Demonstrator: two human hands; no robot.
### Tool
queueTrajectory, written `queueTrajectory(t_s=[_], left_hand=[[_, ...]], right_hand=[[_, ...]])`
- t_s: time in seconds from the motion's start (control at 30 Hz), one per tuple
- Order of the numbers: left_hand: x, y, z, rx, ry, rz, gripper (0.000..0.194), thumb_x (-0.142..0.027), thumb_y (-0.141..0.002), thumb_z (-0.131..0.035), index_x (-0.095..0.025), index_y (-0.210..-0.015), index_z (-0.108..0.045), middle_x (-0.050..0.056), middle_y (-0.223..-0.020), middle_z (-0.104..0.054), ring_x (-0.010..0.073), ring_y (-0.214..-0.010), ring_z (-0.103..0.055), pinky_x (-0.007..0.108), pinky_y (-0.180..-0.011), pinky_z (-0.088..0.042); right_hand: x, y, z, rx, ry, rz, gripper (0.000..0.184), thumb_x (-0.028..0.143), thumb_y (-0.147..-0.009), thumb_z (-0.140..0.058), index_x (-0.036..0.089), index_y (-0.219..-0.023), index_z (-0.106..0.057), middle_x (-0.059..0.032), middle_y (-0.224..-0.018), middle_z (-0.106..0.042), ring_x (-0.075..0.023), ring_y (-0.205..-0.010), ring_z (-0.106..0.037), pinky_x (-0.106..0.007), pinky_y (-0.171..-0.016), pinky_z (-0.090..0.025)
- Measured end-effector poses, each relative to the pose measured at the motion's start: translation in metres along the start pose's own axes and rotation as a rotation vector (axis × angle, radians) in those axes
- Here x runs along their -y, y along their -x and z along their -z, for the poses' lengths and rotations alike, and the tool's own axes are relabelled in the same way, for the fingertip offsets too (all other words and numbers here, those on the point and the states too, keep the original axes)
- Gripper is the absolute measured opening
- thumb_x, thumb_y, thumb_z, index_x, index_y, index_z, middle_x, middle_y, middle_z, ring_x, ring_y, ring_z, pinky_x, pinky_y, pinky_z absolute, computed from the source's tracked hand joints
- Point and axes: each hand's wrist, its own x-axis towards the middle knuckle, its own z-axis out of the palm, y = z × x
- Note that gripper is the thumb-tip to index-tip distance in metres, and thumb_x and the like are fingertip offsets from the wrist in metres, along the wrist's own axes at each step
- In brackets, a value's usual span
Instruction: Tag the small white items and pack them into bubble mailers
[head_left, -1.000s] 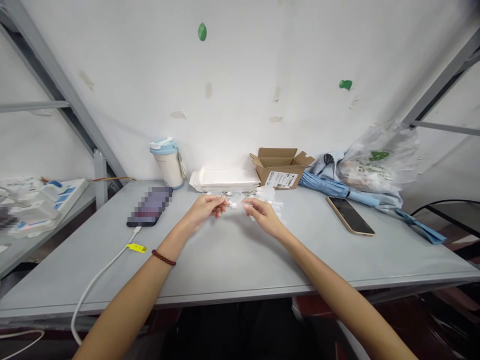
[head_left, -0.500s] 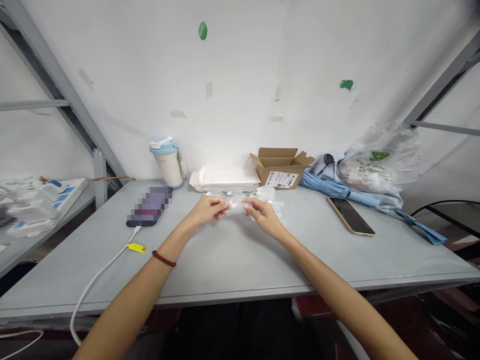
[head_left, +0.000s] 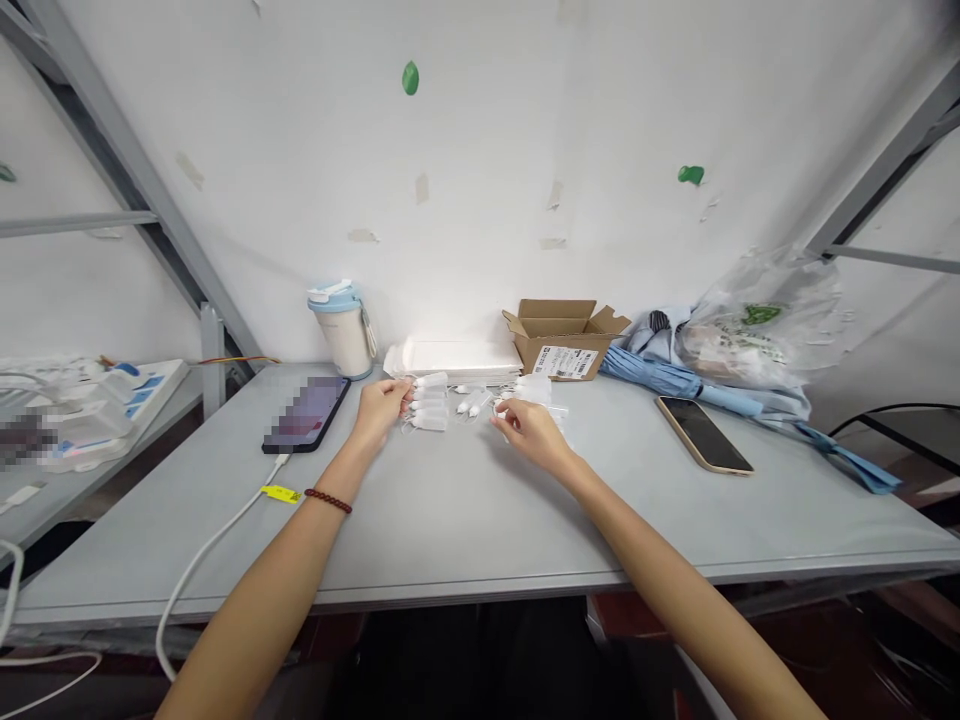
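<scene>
My left hand point(head_left: 384, 408) has its fingers pinched at the string end of a column of small translucent white pieces with thin string loops point(head_left: 430, 401). It appears to grip one of them there. My right hand point(head_left: 529, 430) is curled, thumb and forefinger close together, beside a second group of similar pieces point(head_left: 534, 386); what lies between these fingertips is too small to make out. A few loose pieces point(head_left: 472, 403) rest on the table between the two hands.
Behind the pieces lies a stack of white flat packets point(head_left: 457, 357), next to an open cardboard box point(head_left: 559, 345). A cup point(head_left: 343, 335) and a charging phone point(head_left: 319, 415) are at left. At right are another phone point(head_left: 703, 435), a folded blue umbrella point(head_left: 660, 375) and a plastic bag point(head_left: 757, 320).
Both hands were together at the middle, holding a translucent piece. My left hand has moved left to the column; my right hand has shifted only slightly. The middle pieces are now uncovered.
</scene>
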Motion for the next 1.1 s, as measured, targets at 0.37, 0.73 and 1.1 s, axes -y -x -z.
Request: queueTrajectory(t_s=[0.37,0.73,1.1], left_hand=[[0.024,-0.019,0.000,-0.065,-0.137,-0.044,0.028,-0.041,-0.065,-0.065,-0.013,-0.061,-0.062,0.004,-0.060,-0.062,0.0117,-0.052,-0.050,0.022,-0.045,-0.036],[0.027,-0.021,-0.002,-0.097,-0.160,-0.022,0.026,-0.028,-0.068,-0.057,-0.012,-0.086,-0.066,0.004,-0.071,-0.067,0.0129,-0.055,-0.055,0.023,-0.050,-0.041],[0.018,-0.008,-0.007,-0.031,-0.145,-0.068,0.036,-0.031,-0.068,-0.055,-0.011,-0.098,-0.064,0.005,-0.076,-0.066,0.0129,-0.058,-0.055,0.022,-0.051,-0.041]], right_hand=[[0.009,0.000,0.008,0.125,0.378,-0.082,0.022,0.032,-0.089,-0.051,0.014,-0.097,-0.060,-0.0108,-0.088,-0.068,-0.0212,-0.080,-0.061,-0.027,-0.066,-0.035],[0.012,0.001,0.008,0.216,0.529,0.023,0.030,0.039,-0.092,-0.046,0.017,-0.104,-0.061,-0.0123,-0.092,-0.069,-0.0257,-0.087,-0.062,-0.032,-0.075,-0.033],[0.013,0.005,0.007,0.247,0.407,0.061,0.023,0.034,-0.090,-0.049,0.018,-0.098,-0.065,-0.0079,-0.082,-0.068,-0.0198,-0.075,-0.061,-0.031,-0.075,-0.032]])
